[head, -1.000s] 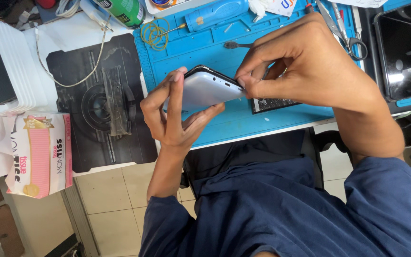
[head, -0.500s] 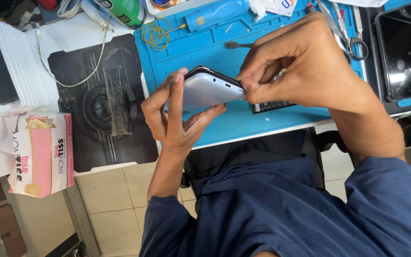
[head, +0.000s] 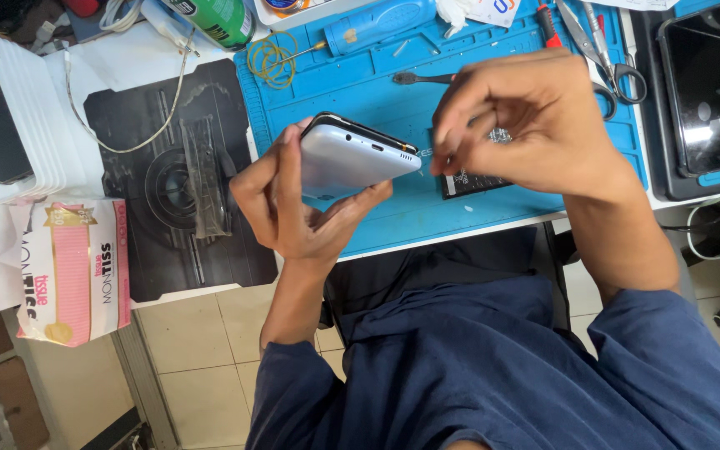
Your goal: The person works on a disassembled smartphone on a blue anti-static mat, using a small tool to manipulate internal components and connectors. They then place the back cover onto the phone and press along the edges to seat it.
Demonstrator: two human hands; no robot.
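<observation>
A silver phone (head: pixel 352 157) is gripped by the left hand (head: pixel 293 200), its long axis pointed rightward toward the right hand (head: pixel 527 125), whose pinched fingers (head: pixel 447 162) are held just beside its end; anything pinched cannot be told.

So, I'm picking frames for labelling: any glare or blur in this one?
Head view: the phone in the left hand is sharp; the right hand looks slightly soft at the fingertips; bright reflections on the dark screen at upper right; otherwise even light.

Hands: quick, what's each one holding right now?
Left hand: closed around the silver phone, held on edge.
Right hand: fingers pinched together beside the phone's end; cannot tell if it holds anything.
</observation>
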